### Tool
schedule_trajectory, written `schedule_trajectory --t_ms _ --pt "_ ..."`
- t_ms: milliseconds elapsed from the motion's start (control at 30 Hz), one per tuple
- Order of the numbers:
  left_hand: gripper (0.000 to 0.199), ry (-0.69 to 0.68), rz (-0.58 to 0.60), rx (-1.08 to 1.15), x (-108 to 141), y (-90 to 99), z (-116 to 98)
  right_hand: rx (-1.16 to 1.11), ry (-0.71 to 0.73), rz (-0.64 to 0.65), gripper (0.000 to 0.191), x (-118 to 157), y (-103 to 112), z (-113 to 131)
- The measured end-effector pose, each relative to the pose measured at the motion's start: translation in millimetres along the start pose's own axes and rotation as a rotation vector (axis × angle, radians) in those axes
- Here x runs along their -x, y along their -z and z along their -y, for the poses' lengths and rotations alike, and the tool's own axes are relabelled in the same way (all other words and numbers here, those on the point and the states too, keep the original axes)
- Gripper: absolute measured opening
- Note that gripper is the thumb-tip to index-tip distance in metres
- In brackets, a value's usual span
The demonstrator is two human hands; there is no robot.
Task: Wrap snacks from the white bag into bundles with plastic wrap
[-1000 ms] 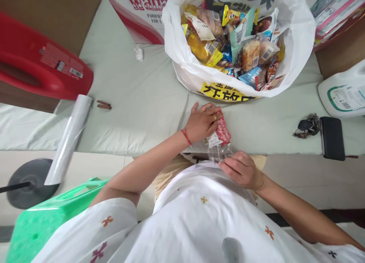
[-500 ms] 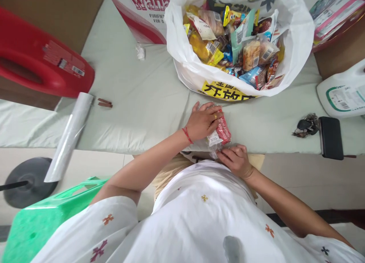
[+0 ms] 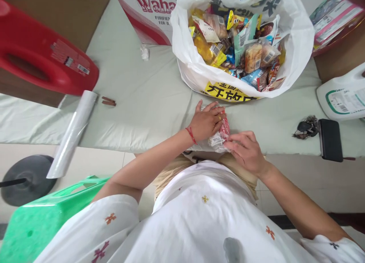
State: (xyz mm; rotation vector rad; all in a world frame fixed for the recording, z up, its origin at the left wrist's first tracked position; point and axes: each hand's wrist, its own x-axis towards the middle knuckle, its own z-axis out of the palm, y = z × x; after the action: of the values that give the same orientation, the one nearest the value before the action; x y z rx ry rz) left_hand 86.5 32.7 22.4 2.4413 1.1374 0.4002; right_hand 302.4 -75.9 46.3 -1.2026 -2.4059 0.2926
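A small red and white packet (image 3: 225, 127) in clear plastic lies near the front edge of the cloth-covered table. Over its top and left side my left hand (image 3: 205, 120) lies palm down with fingers spread, pressing it against the cloth and hiding part of it. My right hand (image 3: 247, 151) is at the packet's lower right corner, thumb and fingertips pinched on the loose clear plastic wrap (image 3: 222, 148). Just beyond stands a white plastic bag (image 3: 185, 71), its mouth wide and full of wrapped snacks (image 3: 253, 57).
A red jug (image 3: 68, 61), a plastic film roll (image 3: 74, 132) jutting past the edge and brown sticks (image 3: 108, 101) are at left. Keys (image 3: 306, 127), a black phone (image 3: 330, 139) and a white jug (image 3: 342, 92) lie right. A carton (image 3: 154, 16) stands behind; a green stool (image 3: 48, 221) is below.
My right hand has risen from the table edge up to the packet's lower right corner, lifting the clear plastic with it. My left hand stays on the packet.
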Motion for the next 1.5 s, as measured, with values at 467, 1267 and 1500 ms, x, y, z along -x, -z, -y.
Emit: schedule_trajectory --t_ms 467,1267,1500 --pt "0.047 -0.058 -0.038 0.322 4.9 0.8 11.2 -0.737 -0.517 -0.042 0.006 -54.4 -32.9 -17.4" --pt "0.055 0.478 -0.377 0.35 27.6 -34.1 -8.6 -0.575 -0.46 -0.278 0.023 -39.1 -46.6 -15.5" --pt "0.048 0.364 -0.35 0.814 47.9 -40.4 -8.6 -0.757 -0.776 -0.315 0.072 -60.9 -23.4 -64.4"
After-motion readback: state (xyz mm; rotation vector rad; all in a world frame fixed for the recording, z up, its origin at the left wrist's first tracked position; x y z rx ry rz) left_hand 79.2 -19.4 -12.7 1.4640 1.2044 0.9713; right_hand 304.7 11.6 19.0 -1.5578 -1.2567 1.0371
